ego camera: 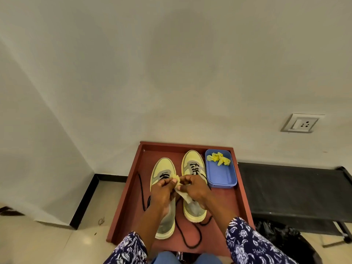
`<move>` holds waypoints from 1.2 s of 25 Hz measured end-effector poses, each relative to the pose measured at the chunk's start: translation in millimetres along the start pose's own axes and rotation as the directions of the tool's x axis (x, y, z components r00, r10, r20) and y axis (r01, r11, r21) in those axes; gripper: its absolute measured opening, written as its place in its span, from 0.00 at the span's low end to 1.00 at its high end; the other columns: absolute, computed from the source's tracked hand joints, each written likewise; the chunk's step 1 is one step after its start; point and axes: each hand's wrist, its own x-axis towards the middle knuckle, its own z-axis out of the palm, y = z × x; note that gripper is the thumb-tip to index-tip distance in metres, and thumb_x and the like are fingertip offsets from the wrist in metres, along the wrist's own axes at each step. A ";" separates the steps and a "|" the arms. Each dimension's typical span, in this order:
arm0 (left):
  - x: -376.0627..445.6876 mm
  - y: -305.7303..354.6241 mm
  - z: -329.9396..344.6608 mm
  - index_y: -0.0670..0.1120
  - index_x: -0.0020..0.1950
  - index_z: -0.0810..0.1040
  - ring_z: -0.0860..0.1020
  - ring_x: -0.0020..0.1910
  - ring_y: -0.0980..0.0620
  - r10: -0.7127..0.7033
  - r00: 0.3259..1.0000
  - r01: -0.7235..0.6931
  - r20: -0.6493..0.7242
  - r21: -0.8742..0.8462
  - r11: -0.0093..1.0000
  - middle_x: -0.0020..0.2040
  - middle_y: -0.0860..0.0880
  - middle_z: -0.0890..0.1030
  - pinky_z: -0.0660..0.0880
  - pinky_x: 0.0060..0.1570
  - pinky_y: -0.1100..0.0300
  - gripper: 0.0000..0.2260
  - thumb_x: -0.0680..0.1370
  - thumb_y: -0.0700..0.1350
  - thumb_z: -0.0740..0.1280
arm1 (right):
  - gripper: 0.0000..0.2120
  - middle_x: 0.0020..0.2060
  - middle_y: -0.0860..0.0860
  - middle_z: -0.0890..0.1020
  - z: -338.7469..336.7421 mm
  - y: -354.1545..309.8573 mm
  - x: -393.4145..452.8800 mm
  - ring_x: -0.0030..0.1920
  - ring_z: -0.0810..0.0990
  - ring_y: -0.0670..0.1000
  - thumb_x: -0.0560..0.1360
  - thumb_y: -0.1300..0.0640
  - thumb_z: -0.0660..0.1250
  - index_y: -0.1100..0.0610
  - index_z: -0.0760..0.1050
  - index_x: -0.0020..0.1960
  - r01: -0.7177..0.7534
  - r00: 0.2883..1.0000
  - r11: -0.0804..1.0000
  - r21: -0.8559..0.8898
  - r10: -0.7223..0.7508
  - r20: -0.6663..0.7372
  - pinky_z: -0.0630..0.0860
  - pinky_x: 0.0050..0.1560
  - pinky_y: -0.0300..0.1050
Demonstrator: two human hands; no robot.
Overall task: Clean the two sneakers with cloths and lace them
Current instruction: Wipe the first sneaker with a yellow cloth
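White wall (171, 63), wall socket (302, 123), tiled floor (47, 244)

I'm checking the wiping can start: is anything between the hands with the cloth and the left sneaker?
Nothing visible. Left hand and right hand pinch the cloth just above the left sneaker; only its own black lace lies there.

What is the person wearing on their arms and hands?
Both hands, left and right, are bare: no gloves, and no rings or watch visible. The forearms are bare too. The sleeves are dark blue with a white floral print.
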 end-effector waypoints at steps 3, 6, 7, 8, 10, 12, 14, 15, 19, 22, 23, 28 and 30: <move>-2.7 -3.2 -27.0 0.40 0.42 0.79 0.71 0.29 0.53 -0.008 1.000 0.008 0.003 0.147 0.989 0.33 0.45 0.77 0.70 0.28 0.64 0.03 0.75 0.39 0.68 | 0.10 0.41 0.54 0.81 16.4 4.3 -6.4 0.42 0.77 0.48 0.70 0.64 0.71 0.63 0.80 0.51 -0.057 0.998 0.998 -0.039 0.056 -0.007 0.74 0.45 0.42; -4.6 -1.6 -44.8 0.40 0.42 0.79 0.69 0.29 0.53 0.014 1.000 -0.013 -0.002 0.238 0.971 0.31 0.45 0.75 0.68 0.28 0.64 0.04 0.75 0.40 0.68 | 0.11 0.42 0.53 0.81 21.9 6.6 -13.2 0.44 0.78 0.48 0.70 0.65 0.70 0.63 0.80 0.53 -0.095 0.995 0.995 -0.037 0.094 -0.039 0.73 0.42 0.35; -4.7 -1.4 -49.4 0.40 0.42 0.78 0.69 0.28 0.54 0.028 0.999 -0.020 -0.027 0.249 0.968 0.31 0.46 0.75 0.68 0.28 0.64 0.04 0.75 0.40 0.68 | 0.11 0.43 0.52 0.81 21.7 9.7 -15.1 0.45 0.78 0.48 0.71 0.64 0.70 0.62 0.80 0.53 -0.105 0.993 0.994 -0.042 0.103 -0.059 0.73 0.41 0.34; -4.5 -1.9 -53.6 0.39 0.43 0.78 0.69 0.28 0.54 0.045 0.998 -0.030 -0.054 0.248 0.968 0.30 0.46 0.74 0.68 0.29 0.63 0.04 0.75 0.40 0.68 | 0.12 0.43 0.52 0.82 21.1 13.1 -17.1 0.45 0.78 0.48 0.71 0.64 0.70 0.62 0.80 0.54 -0.116 0.990 0.992 -0.050 0.111 -0.084 0.72 0.41 0.34; -2.6 -6.4 -62.6 0.40 0.43 0.79 0.73 0.32 0.51 0.093 0.987 -0.051 -0.133 0.289 0.956 0.33 0.45 0.77 0.72 0.35 0.58 0.04 0.75 0.40 0.69 | 0.12 0.42 0.52 0.81 21.4 19.6 -23.1 0.43 0.77 0.48 0.71 0.64 0.70 0.61 0.79 0.54 -0.142 0.981 0.989 -0.046 0.134 -0.139 0.73 0.45 0.39; -2.2 -13.3 -70.9 0.43 0.40 0.79 0.77 0.41 0.48 0.122 0.972 -0.033 -0.202 0.393 0.919 0.39 0.44 0.80 0.74 0.45 0.54 0.04 0.74 0.41 0.69 | 0.11 0.41 0.50 0.80 25.1 23.7 -31.2 0.44 0.77 0.49 0.71 0.63 0.70 0.60 0.79 0.54 -0.142 0.974 0.990 -0.029 0.134 -0.181 0.73 0.48 0.41; -2.7 -20.4 -75.5 0.45 0.39 0.77 0.76 0.45 0.47 0.109 0.962 0.024 -0.252 0.474 0.880 0.42 0.45 0.80 0.73 0.48 0.54 0.04 0.74 0.41 0.69 | 0.12 0.39 0.47 0.78 31.1 23.4 -39.9 0.44 0.76 0.48 0.72 0.62 0.69 0.54 0.77 0.54 -0.103 0.976 0.994 -0.048 0.091 -0.198 0.71 0.48 0.38; -2.8 -24.0 -76.9 0.44 0.42 0.77 0.76 0.46 0.47 0.093 0.962 0.049 -0.256 0.499 0.865 0.44 0.44 0.80 0.74 0.49 0.54 0.03 0.74 0.42 0.70 | 0.13 0.37 0.45 0.77 34.2 22.5 -44.4 0.43 0.76 0.47 0.73 0.62 0.69 0.52 0.76 0.56 -0.082 0.977 0.994 -0.076 0.065 -0.203 0.69 0.46 0.35; -2.1 -35.2 -78.3 0.42 0.55 0.78 0.76 0.50 0.47 0.069 0.965 0.095 -0.254 0.580 0.809 0.52 0.44 0.79 0.73 0.53 0.56 0.13 0.73 0.44 0.71 | 0.20 0.50 0.50 0.81 49.7 33.5 -58.5 0.50 0.77 0.48 0.75 0.63 0.63 0.54 0.71 0.66 -0.070 0.970 0.984 -0.162 0.029 -0.243 0.69 0.48 0.33; 1.2 -38.0 -77.4 0.41 0.56 0.79 0.78 0.54 0.44 0.089 0.953 0.107 -0.289 0.597 0.795 0.55 0.42 0.80 0.74 0.54 0.56 0.13 0.73 0.42 0.71 | 0.21 0.62 0.52 0.78 70.1 52.5 -65.5 0.61 0.76 0.52 0.76 0.65 0.61 0.56 0.70 0.67 -0.121 0.950 0.980 -0.155 0.069 -0.304 0.69 0.58 0.38; 1.8 -37.7 -76.7 0.41 0.55 0.79 0.78 0.54 0.44 0.094 0.950 0.108 -0.298 0.596 0.796 0.54 0.42 0.81 0.74 0.55 0.56 0.12 0.73 0.42 0.71 | 0.20 0.63 0.52 0.77 76.4 56.8 -66.7 0.62 0.75 0.52 0.76 0.65 0.61 0.56 0.70 0.67 -0.142 0.946 0.981 -0.132 0.095 -0.312 0.69 0.60 0.39; 5.9 -36.3 -78.5 0.43 0.54 0.80 0.79 0.52 0.45 0.109 0.946 0.097 -0.307 0.586 0.804 0.52 0.43 0.82 0.76 0.56 0.53 0.11 0.72 0.41 0.71 | 0.19 0.61 0.51 0.79 92.9 65.6 -56.7 0.60 0.77 0.53 0.76 0.64 0.61 0.56 0.72 0.66 -0.205 0.932 0.976 -0.073 0.172 -0.318 0.68 0.52 0.35; 8.7 -35.9 -81.2 0.43 0.53 0.81 0.80 0.50 0.46 0.118 0.943 0.089 -0.310 0.580 0.810 0.50 0.44 0.82 0.77 0.55 0.51 0.10 0.72 0.41 0.71 | 0.18 0.61 0.51 0.79 95.5 66.7 -50.9 0.59 0.77 0.52 0.76 0.65 0.62 0.57 0.73 0.65 -0.202 0.933 0.978 -0.053 0.176 -0.315 0.68 0.52 0.34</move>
